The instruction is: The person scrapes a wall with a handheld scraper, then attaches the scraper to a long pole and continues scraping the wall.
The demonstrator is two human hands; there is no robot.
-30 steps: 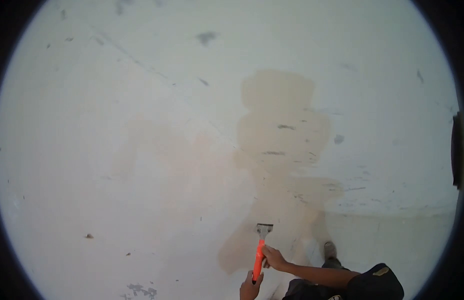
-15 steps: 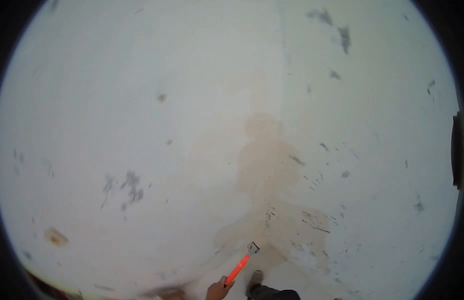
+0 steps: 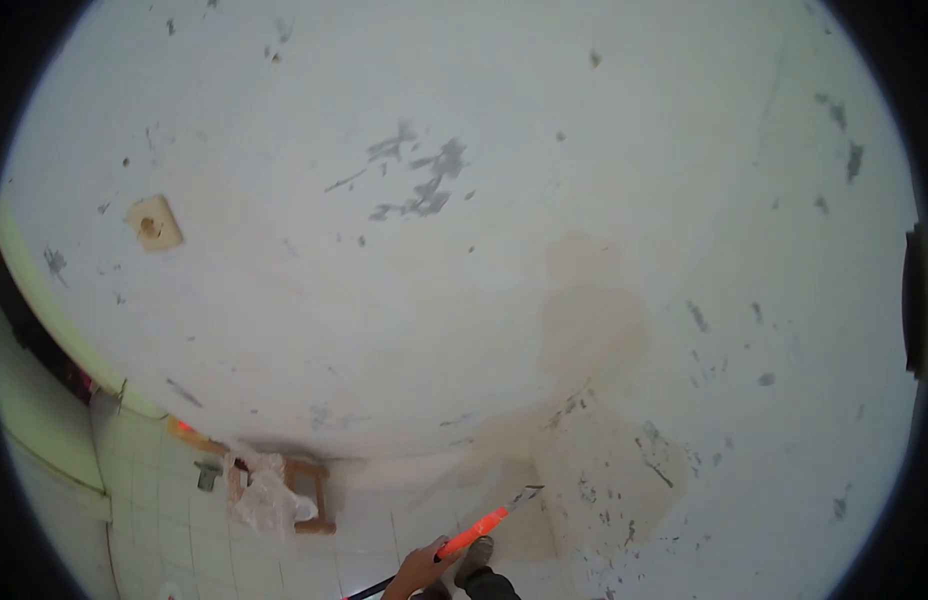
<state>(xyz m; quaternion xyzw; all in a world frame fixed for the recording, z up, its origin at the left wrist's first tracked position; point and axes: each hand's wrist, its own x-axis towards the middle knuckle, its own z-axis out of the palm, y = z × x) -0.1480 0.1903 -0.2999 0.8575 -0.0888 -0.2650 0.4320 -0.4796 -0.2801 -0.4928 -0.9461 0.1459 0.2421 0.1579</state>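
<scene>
My left hand [image 3: 417, 570], at the bottom centre, is closed around the handle of a long scraper [image 3: 474, 532]. The handle has a bright orange section with a darker part trailing to the lower left. Its metal blade [image 3: 525, 494] points up and right, near the foot of the white wall [image 3: 404, 320]. Whether the blade touches the wall I cannot tell. A beige patch [image 3: 594, 335] and scattered grey marks show on the wall. My right hand is out of view.
A shoe [image 3: 475, 558] stands just right of my hand. At the lower left, a wooden stool [image 3: 319, 497] bears a clear plastic bag [image 3: 270, 500] on the tiled floor [image 3: 189, 520]. A yellowish square fitting [image 3: 155, 223] sits on the wall's left part.
The view has swung left, bringing the stool, bag and tiled floor into sight. The scraper now lies at a flatter angle, still in my left hand.
</scene>
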